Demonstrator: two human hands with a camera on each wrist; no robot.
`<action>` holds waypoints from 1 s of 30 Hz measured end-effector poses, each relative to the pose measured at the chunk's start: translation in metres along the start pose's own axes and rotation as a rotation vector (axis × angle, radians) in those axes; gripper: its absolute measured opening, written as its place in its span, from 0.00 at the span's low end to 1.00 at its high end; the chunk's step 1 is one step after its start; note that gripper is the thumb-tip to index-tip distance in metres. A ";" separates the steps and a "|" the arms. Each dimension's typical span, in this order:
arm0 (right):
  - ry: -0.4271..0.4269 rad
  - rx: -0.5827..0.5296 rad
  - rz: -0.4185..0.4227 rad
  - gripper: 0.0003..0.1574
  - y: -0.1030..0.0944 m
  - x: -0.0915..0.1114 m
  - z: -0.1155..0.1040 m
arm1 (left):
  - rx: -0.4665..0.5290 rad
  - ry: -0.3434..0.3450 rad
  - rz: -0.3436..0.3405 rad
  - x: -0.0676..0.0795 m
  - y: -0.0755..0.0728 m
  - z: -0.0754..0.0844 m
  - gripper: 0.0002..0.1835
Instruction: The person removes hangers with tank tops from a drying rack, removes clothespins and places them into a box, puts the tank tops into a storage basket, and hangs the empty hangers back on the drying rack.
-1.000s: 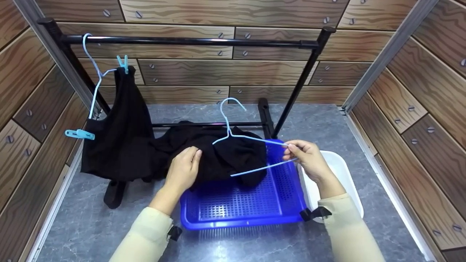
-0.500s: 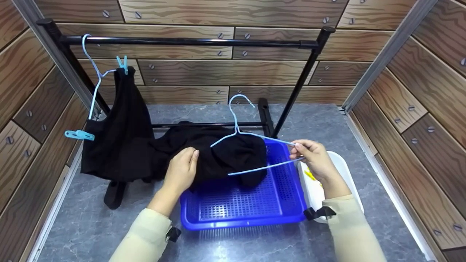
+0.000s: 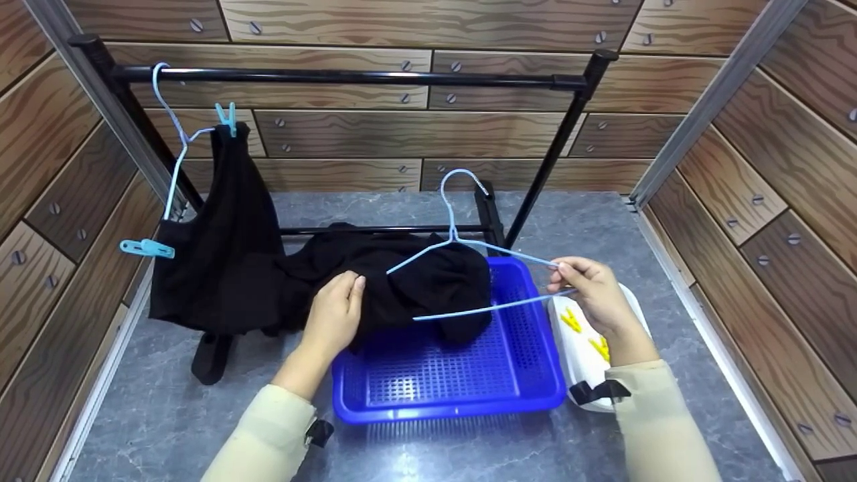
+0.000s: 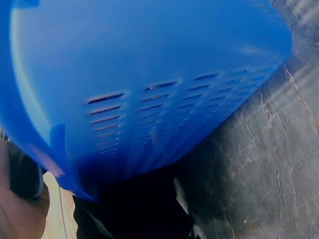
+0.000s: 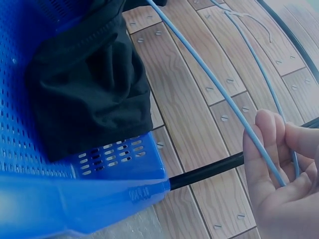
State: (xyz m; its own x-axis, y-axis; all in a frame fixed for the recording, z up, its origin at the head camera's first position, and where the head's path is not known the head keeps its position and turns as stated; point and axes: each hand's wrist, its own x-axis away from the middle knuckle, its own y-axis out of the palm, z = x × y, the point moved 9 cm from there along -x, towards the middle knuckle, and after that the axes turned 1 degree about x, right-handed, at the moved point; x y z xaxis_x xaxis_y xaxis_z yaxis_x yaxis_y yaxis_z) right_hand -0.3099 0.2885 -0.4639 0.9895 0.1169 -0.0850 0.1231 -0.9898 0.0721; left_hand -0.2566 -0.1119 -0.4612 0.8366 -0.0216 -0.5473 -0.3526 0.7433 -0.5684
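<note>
A light blue wire hanger (image 3: 495, 306) is pinched at its right end by my right hand (image 3: 596, 298). The hanger's hook points up, and its left end is hidden in a black garment (image 3: 455, 284) bunched over the back of the blue basket (image 3: 442, 410). My left hand (image 3: 335, 311) grips that garment at its left part. In the right wrist view the fingers and thumb curl round the hanger wire (image 5: 234, 105), beside the garment's hem (image 5: 89, 139). The left wrist view shows mostly the basket's slotted side (image 4: 149, 64).
A black clothes rack (image 3: 361, 75) stands behind. On its left side hangs another blue hanger (image 3: 175, 177) with a black garment (image 3: 227, 281) and light blue clothespins (image 3: 147, 248). Yellow clothespins (image 3: 570, 320) lie in a white tray (image 3: 579, 375) at the right, partly under my right forearm.
My right hand has moved right, drawing the hanger rightward so more of its left shoulder shows. Yellow clothespins in the tray have come into sight. The left hand has hardly moved.
</note>
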 end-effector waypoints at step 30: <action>-0.003 -0.088 -0.025 0.16 -0.017 0.010 0.004 | -0.047 -0.047 0.020 0.004 -0.001 -0.011 0.09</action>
State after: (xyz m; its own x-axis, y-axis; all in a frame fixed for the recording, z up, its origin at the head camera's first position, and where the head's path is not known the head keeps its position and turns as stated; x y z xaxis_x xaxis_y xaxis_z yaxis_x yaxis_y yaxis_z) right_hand -0.3028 0.3057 -0.4700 0.9857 0.1416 -0.0908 0.1546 -0.9755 0.1567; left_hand -0.2579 -0.1199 -0.4694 0.8477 0.0255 -0.5298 -0.3878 0.7113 -0.5862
